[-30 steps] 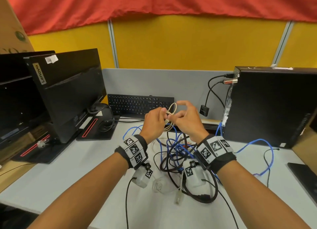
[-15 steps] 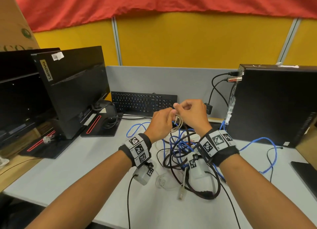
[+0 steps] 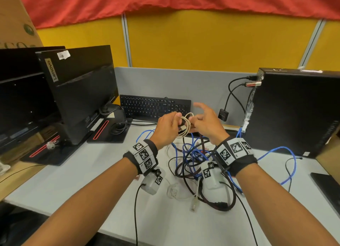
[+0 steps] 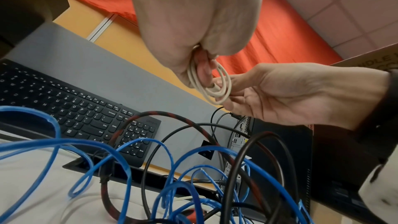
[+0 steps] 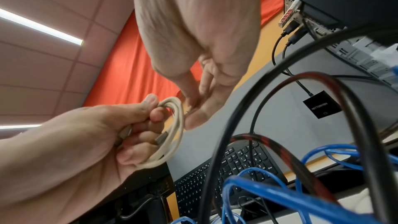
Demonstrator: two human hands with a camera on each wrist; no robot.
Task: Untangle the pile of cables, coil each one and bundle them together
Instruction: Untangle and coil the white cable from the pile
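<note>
Left hand: the left hand (image 3: 168,128) gripped the small cream cable coil (image 3: 185,125), its fingers curled through the loops, a metal plug end lying against them.
Right hand: the right hand (image 3: 206,123) touched the far side of the coil with loose, half-spread fingers; it did not clasp anything.
Coil position: it was held in the air between the two hands, above the back-middle of the worktop (image 3: 73,174), with its long axis standing nearly upright.
Remaining pile: the blue cable (image 3: 287,153), the red-black braided cable (image 3: 228,207) and thin black cables lay tangled under the wrists.
Next move, as I judge: the right hand is nearer the free side, so it can wrap or tuck the end.
</note>
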